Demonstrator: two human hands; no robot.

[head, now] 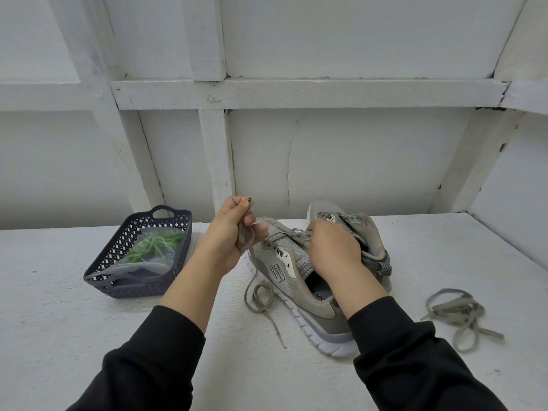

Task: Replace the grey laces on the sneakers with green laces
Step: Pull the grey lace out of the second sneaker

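Gripping the bunched grey lace (245, 238) in the left hand (228, 238), pinching it with the right hand (332, 250) at the eyelets of the sneaker (296, 280), mid-worktop, risks snagging and dragging if yanked.

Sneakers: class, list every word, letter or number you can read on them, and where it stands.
"ORY": cut-off print on the insole of the near sneaker.
"DA": cut-off letters on its tongue label.
Far sneaker, tongue tag: too blurred to read.
Side emblem: no readable words.
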